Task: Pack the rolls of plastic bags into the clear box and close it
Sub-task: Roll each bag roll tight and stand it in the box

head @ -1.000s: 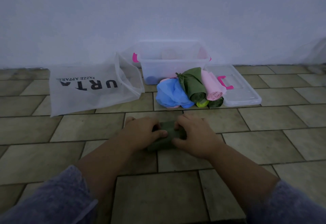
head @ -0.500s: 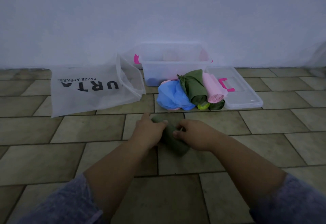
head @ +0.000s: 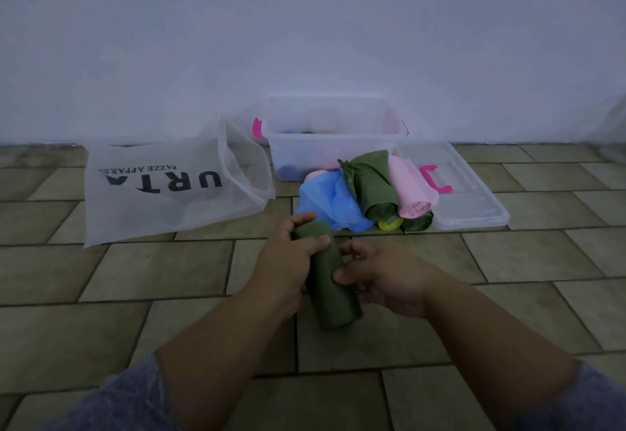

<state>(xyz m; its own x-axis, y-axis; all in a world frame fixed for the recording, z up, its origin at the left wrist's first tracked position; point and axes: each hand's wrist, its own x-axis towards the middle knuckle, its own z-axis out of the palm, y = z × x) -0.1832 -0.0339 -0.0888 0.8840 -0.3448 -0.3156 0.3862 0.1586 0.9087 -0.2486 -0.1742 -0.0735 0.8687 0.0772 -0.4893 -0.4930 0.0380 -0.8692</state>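
Head view: left hand (head: 288,261) fingers wrap the green roll (head: 330,291), right hand (head: 382,274) fingers pinch its middle.

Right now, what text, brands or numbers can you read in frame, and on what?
"URTA": large dark letters, upside down, on the translucent white bag.
"PAZZE APPARE": smaller line on the same bag, upside down; its ending is blurred.
On the pink roll end: faint marks, too blurred to read.
None seen on the clear box, its lid, or the dark green roll in the left hand and right hand.
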